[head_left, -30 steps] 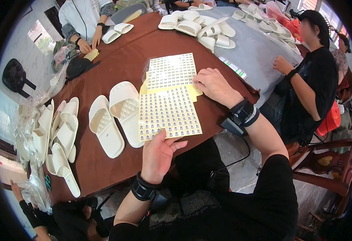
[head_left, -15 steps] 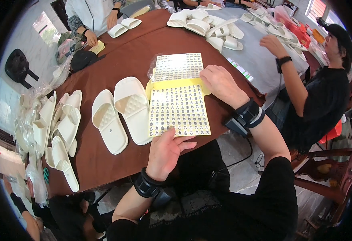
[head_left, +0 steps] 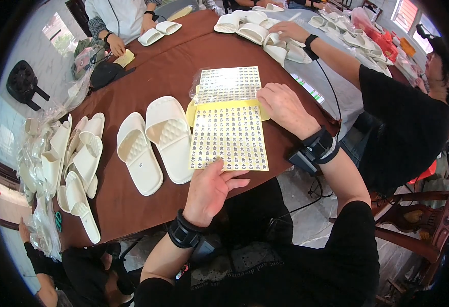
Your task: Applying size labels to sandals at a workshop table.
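Note:
A pale yellow sticker sheet with rows of small printed labels lies tilted toward me. My left hand pinches its near edge, thumb on top and the other fingers partly underneath. Beyond it lies a second sticker sheet, glossy with glare, and a plain yellow backing strip shows between the two. At the right edge of that far sheet is my right hand, fingers curled together; what is between the fingertips is hidden. Left of the sheets, a white slipper and its mate rest side by side, soles down.
More white slippers stand at the left beside clear plastic bags. A pile of slippers sits at the far side. A phone lies at the right edge of the brown-covered table. Co-workers sit right and opposite.
My hands and the sheets have barely moved. The co-worker on the right has leaned in and stretched an arm to the slipper pile.

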### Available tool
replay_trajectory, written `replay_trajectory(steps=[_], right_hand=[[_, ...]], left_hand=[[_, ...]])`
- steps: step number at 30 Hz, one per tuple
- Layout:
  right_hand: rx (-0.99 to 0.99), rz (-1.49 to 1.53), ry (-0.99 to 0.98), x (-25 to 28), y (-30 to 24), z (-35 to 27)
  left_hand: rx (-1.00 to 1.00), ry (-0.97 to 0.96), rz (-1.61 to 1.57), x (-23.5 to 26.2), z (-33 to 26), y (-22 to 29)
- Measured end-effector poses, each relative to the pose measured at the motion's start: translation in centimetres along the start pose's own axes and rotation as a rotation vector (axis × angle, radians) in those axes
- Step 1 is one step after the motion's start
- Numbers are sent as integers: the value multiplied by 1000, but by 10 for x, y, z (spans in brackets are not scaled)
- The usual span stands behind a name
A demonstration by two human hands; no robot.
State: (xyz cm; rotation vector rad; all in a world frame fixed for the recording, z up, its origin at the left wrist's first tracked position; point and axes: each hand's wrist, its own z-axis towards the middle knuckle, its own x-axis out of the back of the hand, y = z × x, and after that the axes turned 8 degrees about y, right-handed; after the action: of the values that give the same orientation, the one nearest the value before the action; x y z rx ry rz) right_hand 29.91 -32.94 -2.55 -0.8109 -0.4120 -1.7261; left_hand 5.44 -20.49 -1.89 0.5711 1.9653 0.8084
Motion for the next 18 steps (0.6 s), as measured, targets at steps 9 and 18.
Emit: replay_trajectory(steps=[9,18], right_hand=[[-7,81,38,16,-14,-3],[177,358,-393,69,-87,-16]], left_hand=[[-37,34,-114,-6,1,-6],[-61,-43,-167,-10,3,-10]])
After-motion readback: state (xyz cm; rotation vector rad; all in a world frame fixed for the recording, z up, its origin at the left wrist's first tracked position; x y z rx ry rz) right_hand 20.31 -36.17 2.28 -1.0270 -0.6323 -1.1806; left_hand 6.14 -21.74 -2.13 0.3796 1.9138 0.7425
